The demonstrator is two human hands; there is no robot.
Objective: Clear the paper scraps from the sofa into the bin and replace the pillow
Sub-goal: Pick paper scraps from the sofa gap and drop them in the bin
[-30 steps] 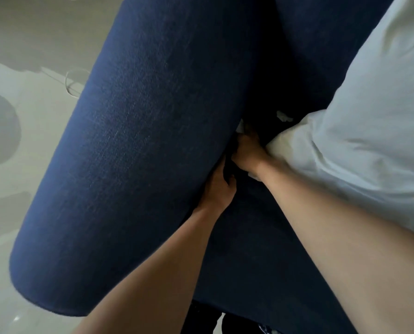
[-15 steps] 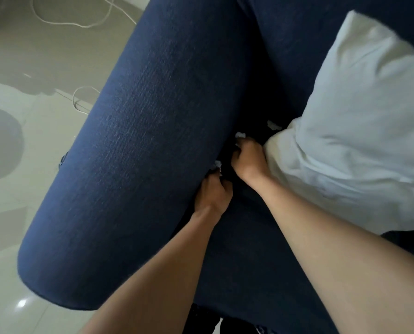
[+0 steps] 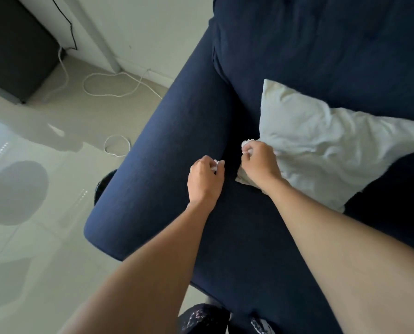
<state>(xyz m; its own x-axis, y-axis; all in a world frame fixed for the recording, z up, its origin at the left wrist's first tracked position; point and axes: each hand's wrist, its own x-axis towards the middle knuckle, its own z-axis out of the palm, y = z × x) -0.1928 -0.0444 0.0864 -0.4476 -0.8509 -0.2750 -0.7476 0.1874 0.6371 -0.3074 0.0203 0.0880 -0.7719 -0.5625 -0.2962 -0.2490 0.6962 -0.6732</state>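
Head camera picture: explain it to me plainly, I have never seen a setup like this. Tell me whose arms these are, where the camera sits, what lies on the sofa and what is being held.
There is no machine here. A person wears a wide-angle camera on the head, looking forward and down, so the two bare arms coming in from the bottom are their own. Below them is a dark blue fabric sofa, with its rounded armrest on the left. A crumpled white pillow lies on the seat. The left hand is closed on a small white paper scrap; the right hand pinches another white paper scrap beside the pillow. A white cable loops over the pale tiled floor. No bin is in view.
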